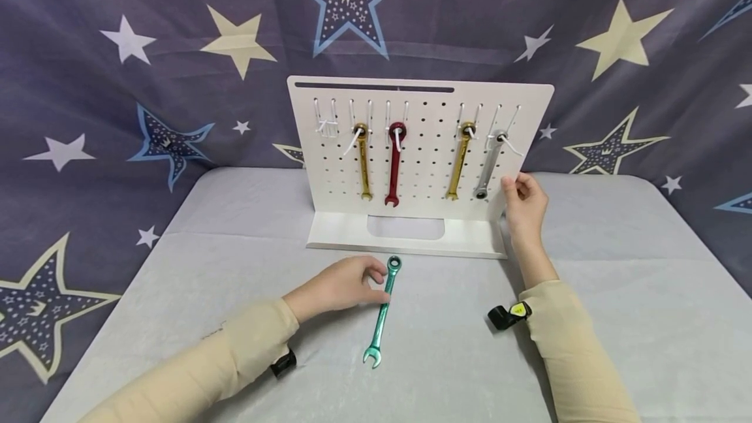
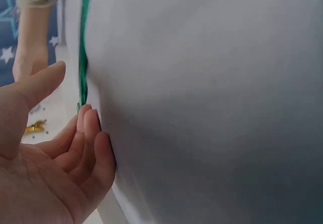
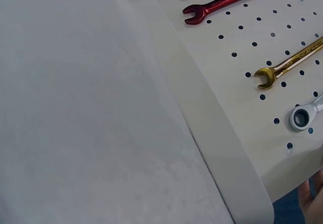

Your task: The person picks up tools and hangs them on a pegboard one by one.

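Observation:
A green ratchet wrench [image 1: 382,318] lies on the table, its ring end toward the pegboard and its open jaw toward me. My left hand [image 1: 352,282] is beside its upper half, fingers and thumb loosely bent and spread. In the left wrist view, the fingertips are right by the green wrench [image 2: 84,47], while the thumb stands apart. My right hand [image 1: 525,204] grips the right edge of the white pegboard [image 1: 425,168], thumb on the front and fingers behind. The right wrist view catches only part of that hand [image 3: 312,199] at the board's edge.
On the pegboard's hooks hang a gold wrench [image 1: 363,165], a red wrench [image 1: 394,165], another gold wrench [image 1: 460,162] and a silver wrench [image 1: 489,165]. A bare hook [image 1: 326,126] is at the far left. A star-patterned cloth [image 1: 176,31] hangs behind the table [image 1: 235,227].

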